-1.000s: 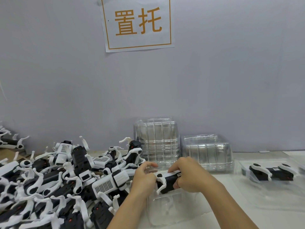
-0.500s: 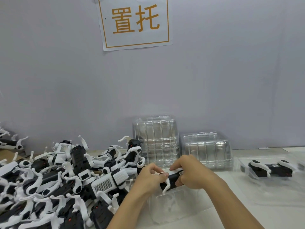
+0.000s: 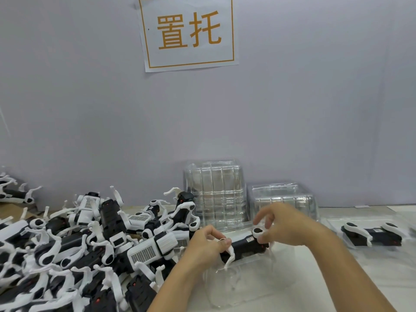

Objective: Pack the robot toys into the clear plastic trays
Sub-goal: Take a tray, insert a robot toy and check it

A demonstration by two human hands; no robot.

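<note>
A black-and-white robot toy (image 3: 244,246) lies lengthwise over a clear plastic tray (image 3: 243,284) in front of me. My left hand (image 3: 208,244) pinches the toy's left end, where a white leg hangs down. At the toy's right end my right hand (image 3: 283,224) pinches a white leg joint. A big pile of the same robot toys (image 3: 85,248) fills the table to the left. Another toy (image 3: 371,236) lies in a clear tray (image 3: 337,224) at the right.
Two stacks of clear trays stand against the grey wall, a tall one (image 3: 216,192) and a lower one (image 3: 282,200). A paper sign (image 3: 188,32) with orange characters hangs on the wall. One more toy (image 3: 13,194) sits at the far left edge.
My hands have moved apart along the toy, so its black body now shows between them. The right hand has shifted right to the leg joint. The toy sits lower over the tray.
</note>
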